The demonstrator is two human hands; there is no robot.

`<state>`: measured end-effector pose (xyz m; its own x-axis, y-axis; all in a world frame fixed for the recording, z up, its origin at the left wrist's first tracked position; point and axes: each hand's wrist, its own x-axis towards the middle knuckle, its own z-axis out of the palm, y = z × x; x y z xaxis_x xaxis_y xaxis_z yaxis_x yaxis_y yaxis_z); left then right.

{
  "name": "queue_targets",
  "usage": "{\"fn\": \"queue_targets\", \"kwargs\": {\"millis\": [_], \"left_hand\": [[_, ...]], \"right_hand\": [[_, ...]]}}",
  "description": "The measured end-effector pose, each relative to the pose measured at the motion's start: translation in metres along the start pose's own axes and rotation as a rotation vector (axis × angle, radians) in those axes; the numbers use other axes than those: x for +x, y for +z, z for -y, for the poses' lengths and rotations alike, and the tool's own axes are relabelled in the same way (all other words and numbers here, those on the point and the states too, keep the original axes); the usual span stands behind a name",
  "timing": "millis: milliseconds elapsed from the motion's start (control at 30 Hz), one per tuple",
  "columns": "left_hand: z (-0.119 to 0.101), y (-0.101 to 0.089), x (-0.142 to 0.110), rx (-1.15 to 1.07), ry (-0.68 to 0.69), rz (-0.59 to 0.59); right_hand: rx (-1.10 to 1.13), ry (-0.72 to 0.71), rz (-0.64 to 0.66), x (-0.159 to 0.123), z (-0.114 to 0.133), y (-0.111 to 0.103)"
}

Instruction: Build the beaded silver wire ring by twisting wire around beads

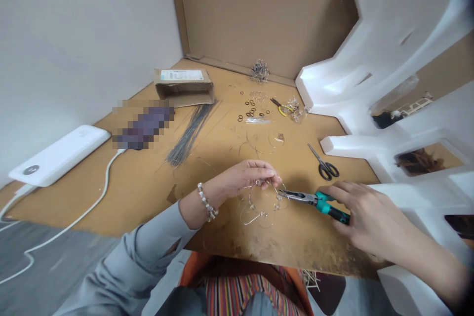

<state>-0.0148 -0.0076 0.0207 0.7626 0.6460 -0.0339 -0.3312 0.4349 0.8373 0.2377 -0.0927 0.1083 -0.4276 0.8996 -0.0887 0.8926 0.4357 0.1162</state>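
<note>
Over the near part of the table, my left hand (255, 176) pinches a piece of thin, bent wire work (263, 215) between thumb and fingers. Loops and small coils of the wire hang below the fingertips. My right hand (365, 210) is wrapped around the teal and black handles of long-nose pliers (314, 198). The pliers point left, and their tips are at the right side of the wire loops. Whether the jaws grip the wire is too small to tell.
On the table (222, 153) lie straight wires (190, 133), scissors (324, 163), yellow-handled pliers (281, 107), black rings (252, 111) and tangled wire (260, 71). A cardboard box (185, 90) and a white power bank (59, 153) stand left. White foam (348, 145) borders the right.
</note>
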Motion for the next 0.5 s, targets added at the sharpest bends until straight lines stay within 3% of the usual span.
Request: {"fn": "queue_targets", "kwargs": {"millis": [300,500], "left_hand": [[0.001,0.002,0.001,0.001,-0.034,0.020],[0.007,0.001,0.006,0.189,-0.007,-0.232]], "right_hand": [[0.013,-0.022,0.029,-0.002,-0.008,0.007],[-0.159,0.040,-0.136,-0.015,-0.014,0.012]]}}
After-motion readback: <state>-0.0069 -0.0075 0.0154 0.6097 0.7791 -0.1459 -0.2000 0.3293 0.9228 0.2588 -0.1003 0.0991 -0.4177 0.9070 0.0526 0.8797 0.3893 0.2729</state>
